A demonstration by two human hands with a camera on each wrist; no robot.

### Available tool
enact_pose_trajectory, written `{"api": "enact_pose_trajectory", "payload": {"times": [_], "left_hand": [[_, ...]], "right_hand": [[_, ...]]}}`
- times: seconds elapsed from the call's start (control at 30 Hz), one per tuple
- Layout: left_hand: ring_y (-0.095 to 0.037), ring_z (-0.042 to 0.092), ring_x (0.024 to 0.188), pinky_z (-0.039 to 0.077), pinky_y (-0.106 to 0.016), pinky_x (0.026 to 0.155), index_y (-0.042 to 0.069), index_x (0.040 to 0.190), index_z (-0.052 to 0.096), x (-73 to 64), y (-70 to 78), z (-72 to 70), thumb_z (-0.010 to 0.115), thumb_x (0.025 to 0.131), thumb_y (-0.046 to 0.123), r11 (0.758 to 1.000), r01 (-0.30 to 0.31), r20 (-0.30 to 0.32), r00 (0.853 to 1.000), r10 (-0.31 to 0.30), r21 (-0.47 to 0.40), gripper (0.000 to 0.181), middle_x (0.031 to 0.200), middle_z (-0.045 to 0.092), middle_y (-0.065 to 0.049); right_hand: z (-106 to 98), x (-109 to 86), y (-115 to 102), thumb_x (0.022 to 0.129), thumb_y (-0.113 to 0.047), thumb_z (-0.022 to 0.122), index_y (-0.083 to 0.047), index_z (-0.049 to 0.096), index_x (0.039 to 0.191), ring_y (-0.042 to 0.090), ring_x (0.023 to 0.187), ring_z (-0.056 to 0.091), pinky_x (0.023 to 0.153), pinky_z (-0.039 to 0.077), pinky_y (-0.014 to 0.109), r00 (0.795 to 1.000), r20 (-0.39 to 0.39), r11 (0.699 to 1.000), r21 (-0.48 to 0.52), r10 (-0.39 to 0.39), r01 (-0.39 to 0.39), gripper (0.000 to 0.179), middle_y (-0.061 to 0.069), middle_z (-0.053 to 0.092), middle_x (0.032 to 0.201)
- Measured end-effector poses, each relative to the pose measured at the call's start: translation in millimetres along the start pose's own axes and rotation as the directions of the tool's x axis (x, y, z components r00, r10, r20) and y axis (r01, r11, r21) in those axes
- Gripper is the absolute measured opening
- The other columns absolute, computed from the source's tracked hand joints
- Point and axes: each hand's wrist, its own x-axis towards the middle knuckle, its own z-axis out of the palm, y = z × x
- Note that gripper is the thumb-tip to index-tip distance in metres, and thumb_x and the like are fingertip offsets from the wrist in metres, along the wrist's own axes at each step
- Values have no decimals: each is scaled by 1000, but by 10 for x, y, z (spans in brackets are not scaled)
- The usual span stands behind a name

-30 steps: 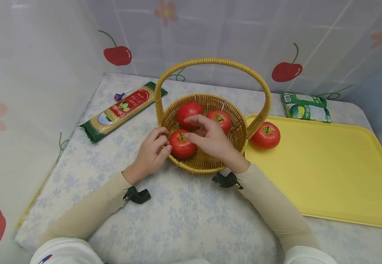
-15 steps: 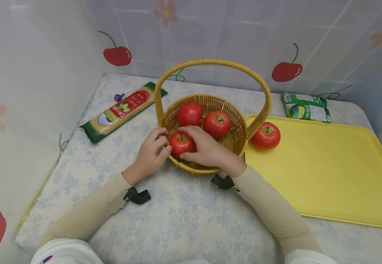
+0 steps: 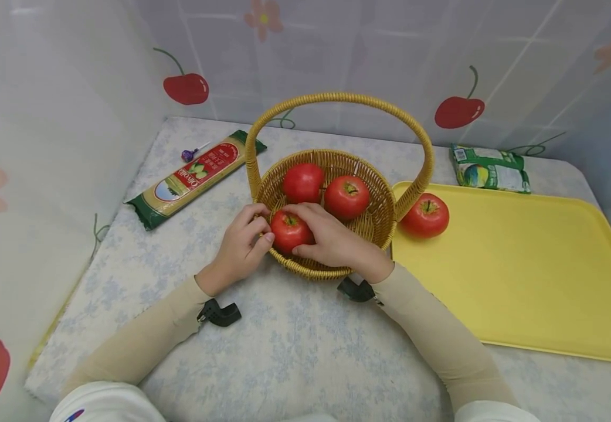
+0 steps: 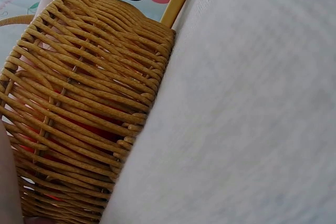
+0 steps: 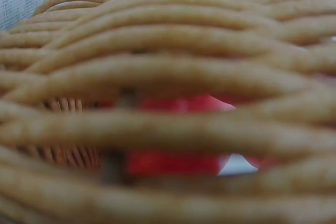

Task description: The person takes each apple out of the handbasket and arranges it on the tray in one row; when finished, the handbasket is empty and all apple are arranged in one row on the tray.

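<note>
A yellow wicker basket (image 3: pixel 311 271) with a tall arched handle stands mid-table, holding three red apples. My right hand (image 3: pixel 332 237) reaches over the front right rim and holds the front apple (image 3: pixel 288 233), its thumb and fingers round the right side. On the left, my left hand (image 3: pixel 239 246) grips the basket's rim with curled fingers, close beside that same apple. Behind sit the back left apple (image 3: pixel 303 183) and the back right apple (image 3: pixel 346 198), untouched. Both wrist views are filled mostly by the woven basket wall (image 4: pixel 84 93), red showing through its gaps.
Right of the basket lies a yellow tray (image 3: pixel 516 264), with another red apple (image 3: pixel 425 215) at its near-basket corner. A green packet (image 3: pixel 490 169) is behind the tray. Spaghetti in a long pack (image 3: pixel 194 179) and a purple-wrapped lollipop (image 3: pixel 189 155) lie at the left back.
My right hand has come down from above the apples and closed round the right side of the front one. My left hand has stayed at the rim.
</note>
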Motion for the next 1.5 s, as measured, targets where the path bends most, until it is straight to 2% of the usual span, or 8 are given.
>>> {"api": "enact_pose_trajectory", "payload": {"times": [0.37, 0.6, 0.73, 0.83, 1.0, 1.23, 1.5], "left_hand": [[-36, 58, 101, 50, -53, 86, 4, 78, 56, -11, -3, -4, 36, 109, 48, 1000, -5, -13, 1000, 5, 3, 57, 112, 60, -26], [-35, 58, 100, 50, -52, 87, 5, 78, 56, -3, 7, -13, 35, 109, 49, 1000, -2, -5, 1000, 2, 4, 58, 112, 60, -25], [-35, 58, 100, 50, -51, 87, 5, 78, 56, 1, 4, -9, 35, 108, 50, 1000, -2, -3, 1000, 2, 3, 58, 113, 60, -25], [-35, 58, 101, 50, -51, 88, 5, 78, 57, 3, 4, -7, 35, 108, 50, 1000, 2, 2, 1000, -2, 0, 59, 113, 60, -25], [-36, 58, 100, 49, -51, 87, 4, 78, 56, 8, 9, -2, 35, 109, 50, 1000, -3, 2, 1000, 3, -4, 59, 112, 60, -27], [-37, 58, 99, 49, -51, 85, 4, 78, 56, 2, 1, 0, 36, 109, 49, 1000, -6, -6, 1000, 6, -5, 59, 111, 60, -29], [-36, 58, 99, 49, -50, 86, 5, 78, 56, -3, -5, 3, 35, 109, 48, 1000, -8, -4, 1000, 8, -1, 58, 112, 60, -28]], "right_hand": [[-8, 4, -11, 87, -13, 79, -11, 52, 132, 27, 133, 49, 112, 44, 48, 1000, -8, 1000, -10, -16, 16, 53, 13, 52, 140], [-5, 0, -32, 81, -10, 84, -11, 51, 128, 28, 132, 49, 111, 45, 48, 1000, 1, 1000, -11, -4, 4, 57, 13, 53, 136], [-7, -2, -31, 81, -11, 85, -12, 52, 126, 32, 143, 46, 114, 42, 51, 1000, 8, 1000, -31, 3, -3, 55, 16, 47, 152], [-10, -9, -25, 80, -10, 85, -13, 55, 124, 34, 147, 44, 115, 41, 52, 1000, 0, 998, -58, -20, 20, 54, 18, 41, 160], [-14, -24, -31, 78, -13, 87, -12, 59, 125, 31, 137, 52, 113, 44, 49, 997, -37, 991, -112, -75, 70, 55, 16, 53, 147], [-6, -34, -44, 76, -17, 87, -14, 62, 121, 28, 123, 53, 102, 51, 48, 998, -57, 996, -94, -17, 12, 51, 15, 53, 131], [2, -39, -34, 76, -16, 82, -14, 62, 118, 28, 120, 53, 99, 53, 48, 998, -64, 997, -77, -16, 12, 47, 14, 53, 131]]}}
